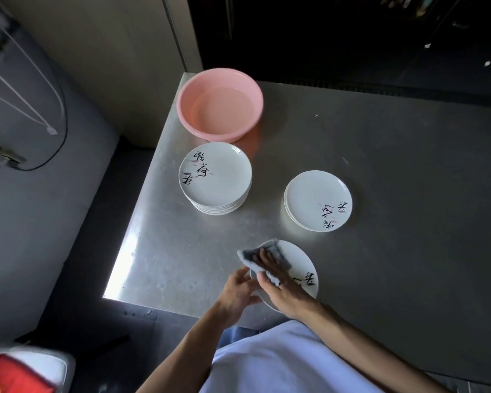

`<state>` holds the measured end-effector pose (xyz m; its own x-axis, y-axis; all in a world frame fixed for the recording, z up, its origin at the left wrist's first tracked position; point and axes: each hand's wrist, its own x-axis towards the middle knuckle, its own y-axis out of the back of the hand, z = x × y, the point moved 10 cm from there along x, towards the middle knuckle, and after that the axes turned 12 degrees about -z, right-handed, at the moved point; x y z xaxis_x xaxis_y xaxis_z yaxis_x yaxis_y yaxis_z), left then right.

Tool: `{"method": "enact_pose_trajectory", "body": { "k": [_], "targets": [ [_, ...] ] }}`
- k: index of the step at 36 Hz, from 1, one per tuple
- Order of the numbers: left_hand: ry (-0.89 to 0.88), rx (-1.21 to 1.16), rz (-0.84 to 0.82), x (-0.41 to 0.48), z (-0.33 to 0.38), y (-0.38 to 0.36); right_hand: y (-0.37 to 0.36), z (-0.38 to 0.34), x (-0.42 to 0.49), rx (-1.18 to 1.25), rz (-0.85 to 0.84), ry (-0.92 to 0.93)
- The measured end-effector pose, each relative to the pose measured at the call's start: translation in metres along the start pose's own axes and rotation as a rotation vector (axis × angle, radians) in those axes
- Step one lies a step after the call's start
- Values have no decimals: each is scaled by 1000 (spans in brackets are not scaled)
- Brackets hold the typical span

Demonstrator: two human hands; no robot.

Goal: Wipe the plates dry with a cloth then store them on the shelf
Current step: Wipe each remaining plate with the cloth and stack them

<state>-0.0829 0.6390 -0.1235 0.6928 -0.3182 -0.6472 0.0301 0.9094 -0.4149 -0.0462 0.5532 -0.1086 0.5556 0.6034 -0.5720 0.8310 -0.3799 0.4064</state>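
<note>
Grey cloth [249, 258] lies on the far-left part of the plate [298, 265] (calligraphy at its right), pressed under the flat fingers of the right hand [281, 290]. Fingers of the left hand [237, 290] curl round its left rim, near the front edge of the table [380, 165].

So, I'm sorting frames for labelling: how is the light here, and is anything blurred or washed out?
Head view: uneven light, bright glare on the table near its left edge, background at top almost black; the red and white object at lower left is blurred; the wiped plate and cloth are sharp enough to read.
</note>
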Motion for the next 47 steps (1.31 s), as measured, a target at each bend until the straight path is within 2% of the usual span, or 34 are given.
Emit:
{"method": "enact_pose_trajectory", "body": {
  "k": [1,4,6,7,9,11,12,14,17,19,20,23,25,26,29,31,32,34,36,37,39,41,43,44,47],
  "targets": [
    [-4,-25,19,0,-1,3,0,14,5,-36,17,-61],
    [-18,-134,117,-2,-6,11,21,49,2,-77,148,-395],
    [-30,-189,207,-5,-8,17,28,43,0,23,192,-449],
    [-38,-200,240,-6,-8,18,28,32,0,90,191,-397],
    [-41,-167,287,-7,-6,23,26,3,4,193,171,-162],
    [-24,-110,272,-5,-1,24,17,-24,6,163,104,51],
    [-16,-94,249,-3,1,24,10,-21,7,138,66,55],
    [-18,-77,223,-3,2,24,6,0,10,117,55,-53],
    [-25,-108,205,-4,0,24,21,35,6,12,198,-358],
    [-15,-102,141,-1,2,17,25,42,2,33,215,-465],
    [-7,-68,107,0,4,12,24,36,1,47,198,-423],
    [-8,23,39,-1,11,2,10,-7,-4,73,97,-55],
    [-9,23,17,-3,12,0,7,-11,-7,36,71,17],
    [-16,10,17,-2,11,1,10,0,-4,1,100,-31],
    [-35,-112,76,-3,7,6,23,42,-2,-62,172,-409],
    [-39,-187,177,-4,5,11,29,43,-3,35,199,-478],
    [-41,-195,240,-6,5,15,30,34,-4,112,205,-427],
    [-33,-151,338,-8,8,23,31,-5,-6,219,193,-137],
    [-27,-96,321,-7,12,22,26,-39,-14,220,128,115],
    [-25,-77,289,-6,13,20,19,-37,-15,224,91,129],
    [-19,-80,237,-8,12,17,13,-17,-6,120,71,44],
    [-25,-113,212,-8,8,17,16,14,0,17,117,-175],
    [-23,-98,174,-6,4,17,24,34,-1,65,177,-356],
    [-20,-64,147,-6,4,15,25,32,-2,124,188,-348],
    [-29,4,70,-6,6,3,11,-10,-5,159,103,-47]
  ]
}}
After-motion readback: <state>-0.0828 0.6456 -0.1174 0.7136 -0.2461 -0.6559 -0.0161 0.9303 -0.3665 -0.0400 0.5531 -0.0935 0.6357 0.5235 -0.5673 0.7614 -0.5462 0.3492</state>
